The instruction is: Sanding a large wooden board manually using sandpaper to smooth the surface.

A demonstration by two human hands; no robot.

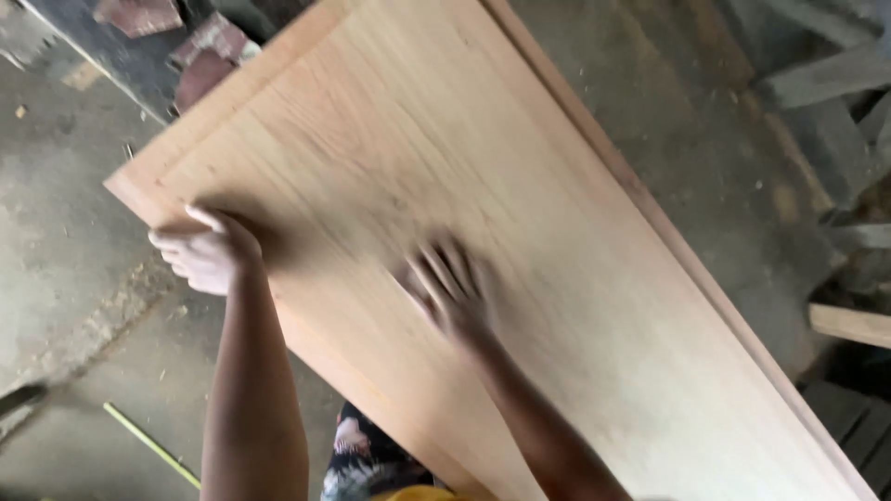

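A large pale wooden board [520, 139] with a raised border along its edges runs from the upper left to the lower right of the head view. My left hand [204, 250] grips the board's near left edge close to its corner, thumb on top and fingers curled under. My right hand [450, 288] lies flat on the board's face near the middle, fingers spread and blurred by motion.
A dusty concrete floor [65, 213] lies below the board. Reddish bricks [200, 56] sit at the top left. Grey timber pieces [826, 83] and a pale plank end [849, 325] stand at the right. A thin yellow-green stick [148, 443] lies on the floor at the lower left.
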